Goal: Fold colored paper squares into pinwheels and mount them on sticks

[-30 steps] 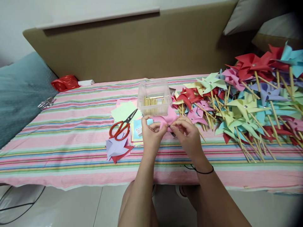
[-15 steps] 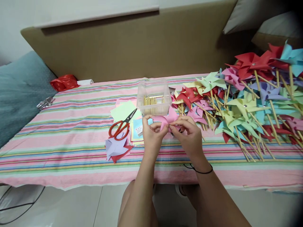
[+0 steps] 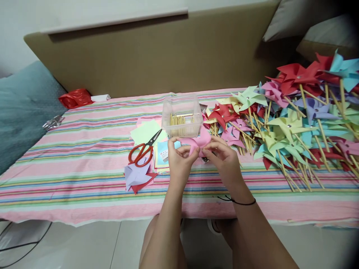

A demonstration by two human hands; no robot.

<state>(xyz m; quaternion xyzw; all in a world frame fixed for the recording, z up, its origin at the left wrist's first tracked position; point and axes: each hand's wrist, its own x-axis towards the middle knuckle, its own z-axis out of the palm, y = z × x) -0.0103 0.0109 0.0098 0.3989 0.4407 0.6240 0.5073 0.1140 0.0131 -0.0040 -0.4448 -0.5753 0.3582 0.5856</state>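
Observation:
Between my two hands is a pink paper pinwheel (image 3: 202,139), its blades folded and standing up, with no stick visible on it. My left hand (image 3: 181,160) pinches its left and lower side between thumb and fingers. My right hand (image 3: 223,158) has thumb and fingertips closed on its right side; fingers hide the pinwheel's middle. Just behind the hands stands a clear plastic box (image 3: 183,98) with thin wooden sticks (image 3: 179,125) in it. Left of my left hand lie orange-handled scissors (image 3: 144,148) on sheets of coloured paper (image 3: 143,131).
Finished pinwheels on sticks (image 3: 290,125) are heaped at the right. A lilac paper pinwheel piece (image 3: 137,175) lies over red paper near the scissors. A red plastic bag (image 3: 75,98) sits at the far left on the striped cloth (image 3: 84,164). A brown backrest (image 3: 151,56) rises behind.
My right hand has shifted very slightly right and down at the pinwheel's edge. The pinwheel and my left hand stay almost in place.

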